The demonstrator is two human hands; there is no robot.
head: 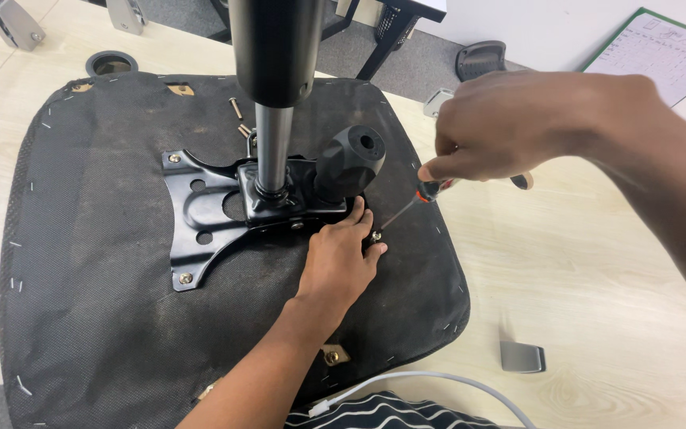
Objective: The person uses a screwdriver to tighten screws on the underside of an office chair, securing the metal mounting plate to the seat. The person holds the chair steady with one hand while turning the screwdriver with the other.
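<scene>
Pale wood counter [597, 318] fills the scene, and an upturned chair seat [81, 278] lies across it, its black stapled underside facing up. Bolted to the middle of the seat is a black metal plate [200, 210], with a screw showing at its near left corner and another at its far left corner. From the plate a gas cylinder [273, 119] rises straight toward the camera, chrome below and black above. Just right of it sits a round black knob [351, 159].

The left hand [339, 262] comes in from the near edge and rests flat on the seat beside the plate's right arm, its fingertips closed around a small screw [375, 236], holding it upright. The right hand [502, 127] reaches in from the right, its grip wrapped tight around the handle of a screwdriver [414, 200]; the red and black collar shows below the fingers, and the thin shaft slants down and left so that its tip meets the screw's head.

A few loose bolts [240, 119] lie on the seat at the far side, just left of the cylinder. A white cable [406, 381] curls at the near edge, a small grey bracket [522, 357] sits on the counter to the near right, and a green-edged sheet of paper [668, 52] lies at the far right.
</scene>
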